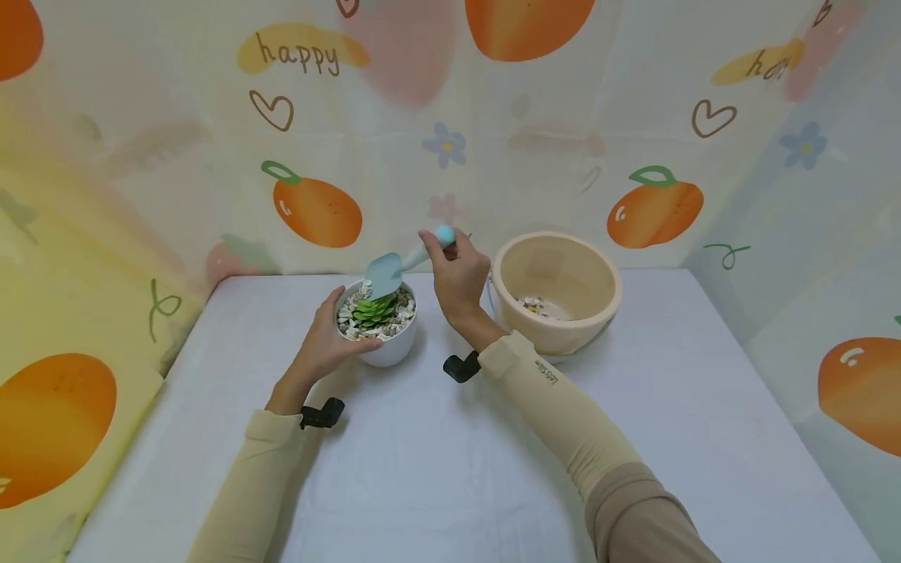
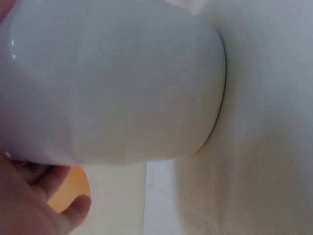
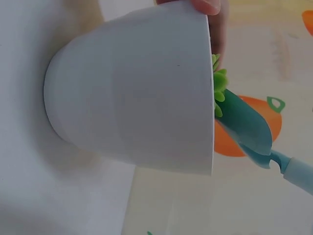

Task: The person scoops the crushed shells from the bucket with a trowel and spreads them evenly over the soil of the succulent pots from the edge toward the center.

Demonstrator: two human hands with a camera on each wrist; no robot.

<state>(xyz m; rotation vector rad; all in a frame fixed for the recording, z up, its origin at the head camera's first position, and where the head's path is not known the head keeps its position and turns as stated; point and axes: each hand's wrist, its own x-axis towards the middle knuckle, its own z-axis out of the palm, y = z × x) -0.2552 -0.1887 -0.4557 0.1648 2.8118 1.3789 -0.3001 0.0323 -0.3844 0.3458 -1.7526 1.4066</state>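
Observation:
A small light-blue trowel (image 1: 385, 272) is pinched by its handle in my right hand (image 1: 461, 280). Its blade tilts down over the far side of a white flowerpot (image 1: 391, 352), with a few pale stones at its tip. In the pot sits a green succulent (image 1: 373, 314), ringed by pale pebbles (image 1: 348, 320). My left hand (image 1: 324, 342) holds the pot from the left, thumb across the near side and fingers round the far side. From the right wrist view, the trowel blade (image 3: 247, 122) reaches down beside the succulent leaves (image 3: 220, 85) at the rim.
Right of my right hand stands a large cream-coloured bowl (image 1: 594, 317) with some mixed pebbles (image 1: 538, 306) on its bottom. A white cloth covers the table (image 1: 422, 477). Behind the table hangs a printed curtain (image 1: 535, 172), which also runs along both sides.

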